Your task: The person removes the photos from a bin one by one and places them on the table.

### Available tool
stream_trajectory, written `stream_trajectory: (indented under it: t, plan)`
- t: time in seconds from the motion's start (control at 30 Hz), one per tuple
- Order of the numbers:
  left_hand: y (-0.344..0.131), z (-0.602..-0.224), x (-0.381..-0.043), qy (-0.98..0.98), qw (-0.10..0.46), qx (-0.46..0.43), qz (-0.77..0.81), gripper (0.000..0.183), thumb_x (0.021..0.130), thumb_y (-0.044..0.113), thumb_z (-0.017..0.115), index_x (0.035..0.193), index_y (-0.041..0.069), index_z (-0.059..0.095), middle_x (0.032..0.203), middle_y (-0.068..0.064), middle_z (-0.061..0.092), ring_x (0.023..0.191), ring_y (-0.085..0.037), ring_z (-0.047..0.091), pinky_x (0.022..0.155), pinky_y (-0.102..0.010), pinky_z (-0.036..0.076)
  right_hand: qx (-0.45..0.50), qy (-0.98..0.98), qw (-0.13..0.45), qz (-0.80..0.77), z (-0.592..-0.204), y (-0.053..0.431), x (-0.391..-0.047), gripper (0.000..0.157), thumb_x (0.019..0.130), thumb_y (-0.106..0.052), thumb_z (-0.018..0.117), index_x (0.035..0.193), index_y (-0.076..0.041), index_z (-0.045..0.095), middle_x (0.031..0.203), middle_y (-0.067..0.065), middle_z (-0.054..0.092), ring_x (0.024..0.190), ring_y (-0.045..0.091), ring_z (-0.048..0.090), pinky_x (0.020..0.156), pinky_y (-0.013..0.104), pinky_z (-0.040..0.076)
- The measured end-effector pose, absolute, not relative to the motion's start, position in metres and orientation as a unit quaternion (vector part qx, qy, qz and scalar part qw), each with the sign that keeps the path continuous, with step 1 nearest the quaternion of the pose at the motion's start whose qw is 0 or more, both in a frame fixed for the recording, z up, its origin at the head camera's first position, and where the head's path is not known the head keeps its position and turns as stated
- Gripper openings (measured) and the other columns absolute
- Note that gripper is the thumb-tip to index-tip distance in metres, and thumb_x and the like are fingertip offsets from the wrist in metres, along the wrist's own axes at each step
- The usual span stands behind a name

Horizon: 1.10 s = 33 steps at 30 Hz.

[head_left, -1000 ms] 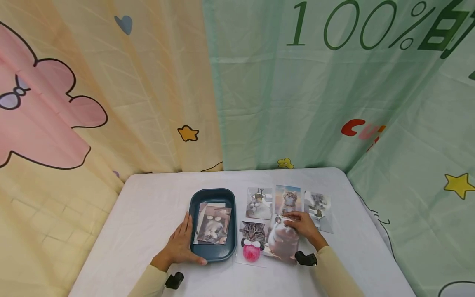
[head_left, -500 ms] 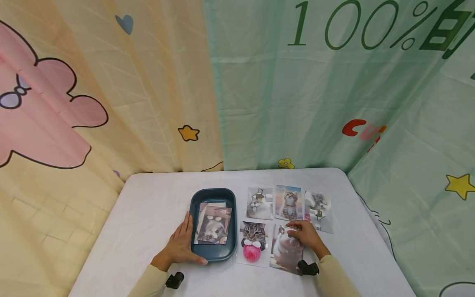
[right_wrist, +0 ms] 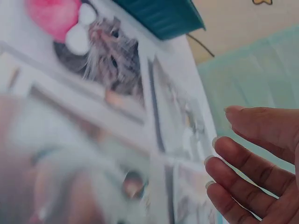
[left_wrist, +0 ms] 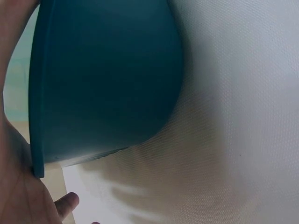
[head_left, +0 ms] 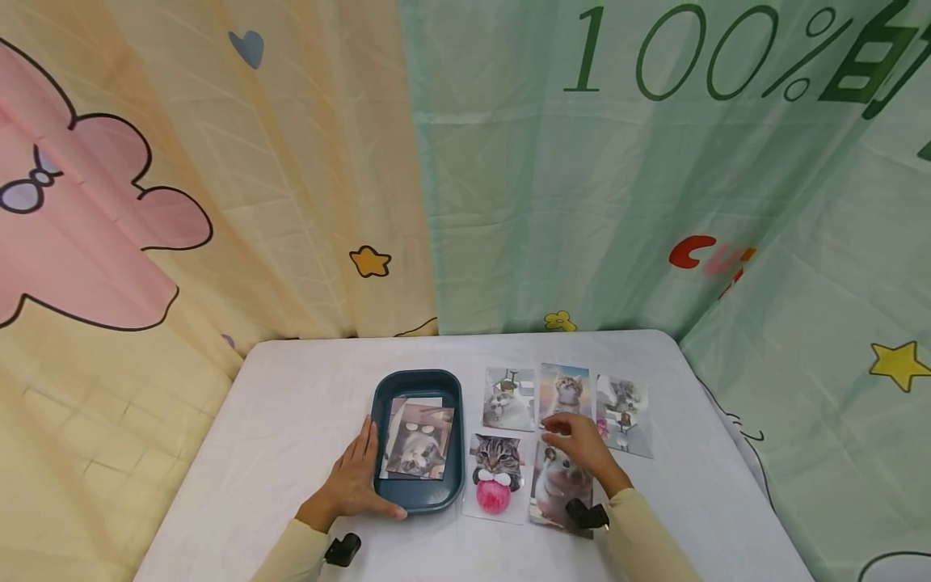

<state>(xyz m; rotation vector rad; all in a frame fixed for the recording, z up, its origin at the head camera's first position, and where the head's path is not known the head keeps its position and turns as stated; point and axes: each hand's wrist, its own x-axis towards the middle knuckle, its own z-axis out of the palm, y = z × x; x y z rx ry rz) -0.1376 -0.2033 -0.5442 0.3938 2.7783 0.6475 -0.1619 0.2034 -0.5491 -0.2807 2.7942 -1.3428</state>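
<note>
My left hand [head_left: 351, 478] rests along the left side of a dark blue tray [head_left: 456, 485], fingers straight and thumb at its near corner. The left wrist view shows my palm against the rim of that tray [left_wrist: 103, 79]. Inside it lies a small pile of photo cards [head_left: 418, 444], a cat picture on top. My right hand [head_left: 579, 446] hovers over the far end of a photo card with a round furry animal [head_left: 554, 489], holding nothing. In the right wrist view, thumb and fingers [right_wrist: 252, 156] stand apart beside the blurred card [right_wrist: 65, 172].
To the left of the animal card lies a card with a tabby and pink ball [head_left: 494, 477]. Behind are a white cat card [head_left: 509, 400], a kitten card [head_left: 567, 388] and a grey cat card [head_left: 624, 412]. Curtains surround the white table [head_left: 291, 404].
My right hand set the round animal card down nearer the table's front, right of the tabby card, then let go and moved up and left off it. The left hand stayed still.
</note>
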Motion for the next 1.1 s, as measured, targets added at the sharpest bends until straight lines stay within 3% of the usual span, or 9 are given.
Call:
stream_trajectory:
  t: [0.5,0.73,1.1]
  plan:
    - [-0.203,-0.545,-0.137,0.956,0.130,0.134,0.228,0.155,0.043,0.067,0.086,0.151,-0.007,0.003,0.159,-0.022,-0.005,0.140,-0.047,0.016,0.104,-0.067,0.024,-0.199,0.871,0.032,-0.448,-0.523,0.105,-0.214,0.018,0.088,-0.005,0.068,0.104,0.003,0.070,0.092,0.009,0.069,0.083,0.022,0.065,0.074,0.033,0.054]
    - [-0.203,-0.545,-0.138,0.957,0.129,0.138,0.222,0.155,0.044,0.069,0.085,0.151,-0.007,0.004,0.159,-0.023,-0.004,0.141,-0.046,0.016,0.105,-0.065,0.024,-0.233,0.849,0.070,-0.468,-0.528,0.059,-0.227,0.022,0.089,-0.005,0.068,0.110,0.003,0.068,0.103,0.016,0.069,0.091,0.025,0.066,0.078,0.030,0.054]
    - [-0.203,-0.545,-0.138,0.958,0.137,0.134,0.213,0.155,0.044,0.073,0.082,0.151,-0.007,0.003,0.160,-0.020,-0.006,0.141,-0.044,0.016,0.105,-0.064,0.024,-0.227,0.862,0.106,-0.441,-0.537,0.008,-0.229,0.029,0.086,-0.007,0.068,0.114,0.004,0.068,0.114,0.016,0.068,0.109,0.032,0.062,0.090,0.042,0.051]
